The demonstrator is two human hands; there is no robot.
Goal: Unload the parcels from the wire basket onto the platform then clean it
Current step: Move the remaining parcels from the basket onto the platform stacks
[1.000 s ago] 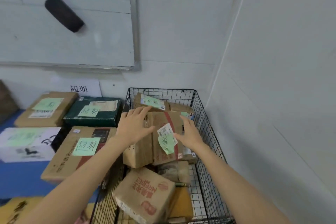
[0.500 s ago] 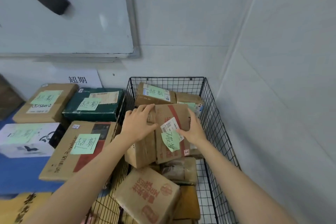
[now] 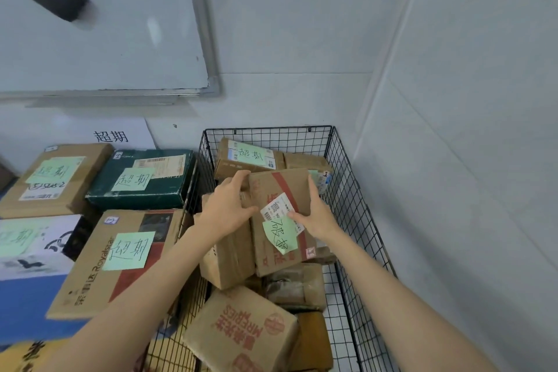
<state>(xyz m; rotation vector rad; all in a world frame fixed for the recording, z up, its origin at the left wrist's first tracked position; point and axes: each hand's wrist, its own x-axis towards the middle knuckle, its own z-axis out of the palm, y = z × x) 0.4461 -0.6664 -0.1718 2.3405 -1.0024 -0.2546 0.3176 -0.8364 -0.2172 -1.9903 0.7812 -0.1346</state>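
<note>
A black wire basket stands in the corner, full of several cardboard parcels. On top lies a brown box with red tape and a green note. My left hand grips its left top edge. My right hand presses on its right side, thumb on the white label. Behind it sits a parcel with a green note. In front lies a box with red print. The blue platform is to the left.
On the platform lie a Royalstar box, a dark green box, a brown box and a white box, each with a green note. A whiteboard hangs above. The white wall is close on the right.
Both hands have closed in on the taped box, the right thumb now on its label. The view has shifted nearer to the basket and slightly upward.
</note>
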